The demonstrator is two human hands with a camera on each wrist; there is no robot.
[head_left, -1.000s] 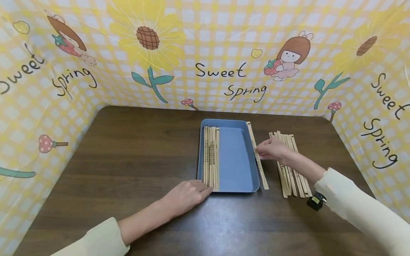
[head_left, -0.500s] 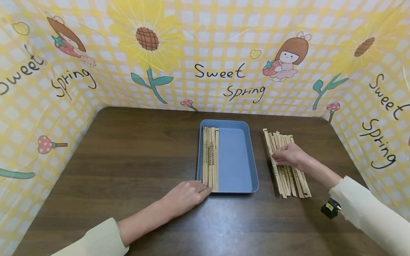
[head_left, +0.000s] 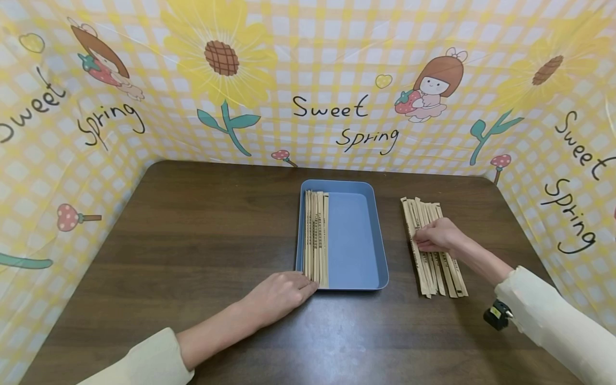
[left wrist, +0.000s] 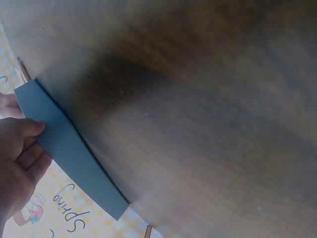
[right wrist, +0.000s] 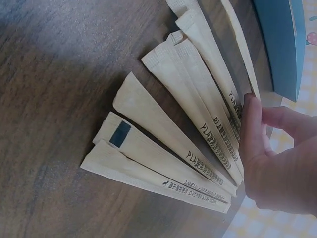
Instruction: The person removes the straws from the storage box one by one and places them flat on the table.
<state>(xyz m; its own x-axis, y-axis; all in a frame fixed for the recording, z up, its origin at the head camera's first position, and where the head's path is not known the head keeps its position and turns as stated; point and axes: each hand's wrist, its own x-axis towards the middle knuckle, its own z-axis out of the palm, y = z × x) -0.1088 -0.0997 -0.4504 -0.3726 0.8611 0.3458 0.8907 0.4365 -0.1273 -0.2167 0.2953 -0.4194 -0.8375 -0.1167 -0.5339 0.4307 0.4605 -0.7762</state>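
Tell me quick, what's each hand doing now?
Left hand: closed, gripping the edge of a blue rectangular tray.
Right hand: closed, pinching one slim beige paper-wrapped stick.

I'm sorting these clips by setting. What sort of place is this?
Probably a tabletop workspace screened off for filming: a yellow-checked printed sheet walls in the dark wood-grain table on three sides, and a small black device, perhaps a camera, sits at the right sleeve.

A yellow-and-white checked cloth (head_left: pixel 317 59) printed with big yellow flowers (head_left: pixel 221 59) lined three sides of a brown wood-grain table (head_left: pixel 212 224).
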